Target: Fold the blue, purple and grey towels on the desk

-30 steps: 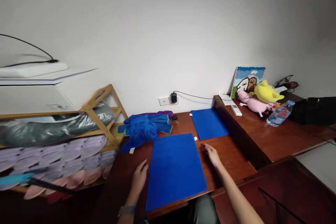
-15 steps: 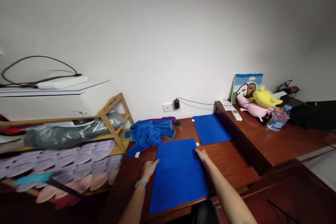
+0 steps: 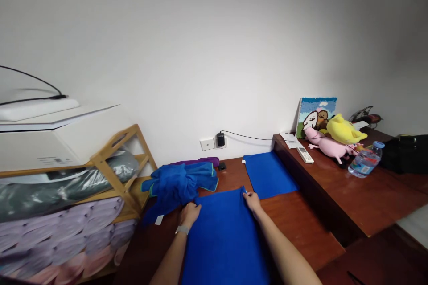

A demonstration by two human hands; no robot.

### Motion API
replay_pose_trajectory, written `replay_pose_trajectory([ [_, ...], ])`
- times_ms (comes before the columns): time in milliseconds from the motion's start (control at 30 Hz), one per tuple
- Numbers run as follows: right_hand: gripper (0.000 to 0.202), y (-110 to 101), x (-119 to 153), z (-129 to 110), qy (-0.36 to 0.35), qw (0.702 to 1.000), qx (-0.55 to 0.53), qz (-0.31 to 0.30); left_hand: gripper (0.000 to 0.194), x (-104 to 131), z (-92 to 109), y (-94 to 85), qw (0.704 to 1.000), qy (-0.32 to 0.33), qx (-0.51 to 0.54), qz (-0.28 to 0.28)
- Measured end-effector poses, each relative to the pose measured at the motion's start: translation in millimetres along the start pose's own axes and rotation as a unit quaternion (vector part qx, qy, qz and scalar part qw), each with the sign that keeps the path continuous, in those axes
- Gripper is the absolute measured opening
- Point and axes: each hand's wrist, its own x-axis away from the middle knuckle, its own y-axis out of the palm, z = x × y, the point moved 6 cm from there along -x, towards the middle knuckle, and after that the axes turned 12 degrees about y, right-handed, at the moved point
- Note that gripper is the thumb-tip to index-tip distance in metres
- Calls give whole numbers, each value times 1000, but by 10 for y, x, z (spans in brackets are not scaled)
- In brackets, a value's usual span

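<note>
A blue cloth (image 3: pixel 225 240) lies spread on the brown wooden desk (image 3: pixel 284 218) in front of me. My left hand (image 3: pixel 190 214), with a band on its wrist, pinches the cloth's far left edge. At the far right corner, by a small white tag, my right hand (image 3: pixel 251 200) grips the same cloth. A second blue cloth (image 3: pixel 269 173) lies flat beyond it to the right. Crumpled blue cloths (image 3: pixel 180 185) with green edging are heaped behind my left hand, over a purple cloth (image 3: pixel 200 160).
On the left, a wooden rack (image 3: pixel 115 151) holds a white box (image 3: pixel 67 142) and lilac slippers (image 3: pixel 73 222). The raised right desk holds a remote (image 3: pixel 305 155), plush toys (image 3: pixel 344 130), a picture (image 3: pixel 316 116) and a bottle (image 3: pixel 366 160). A plug (image 3: pixel 220 139) sits in the wall.
Both hands have closed on the far edge of the near cloth, which is now bunched slightly at the corners. The view has shifted, bringing the cloth lower in the picture.
</note>
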Motion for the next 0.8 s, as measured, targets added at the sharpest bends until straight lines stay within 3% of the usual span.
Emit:
replay_pose_trajectory([
  [133,43,-169,59,27,-48,998,-51,-5,23,86,27,17,992,-19,118,48],
  [267,57,-561,115,-26,-89,993,-82,5,46,230,263,1,968,26,235,83],
  [367,62,-1016,152,-138,-122,987,-98,32,55,277,635,-5,950,83,290,81],
  [500,64,-1783,158,-394,-176,974,-76,120,45,228,1324,32,931,173,313,73],
  [600,56,-2303,44,-687,-191,959,-18,208,37,29,1866,152,921,222,315,65],
  [667,47,-2527,-107,-945,-196,946,39,256,35,-227,2195,285,916,241,315,62],
  [733,41,-2618,-312,-1230,-200,929,112,292,34,-575,2480,459,914,252,313,60],
  [800,39,-2579,-568,-1483,-193,908,198,316,31,-969,2703,670,914,260,307,58],
])
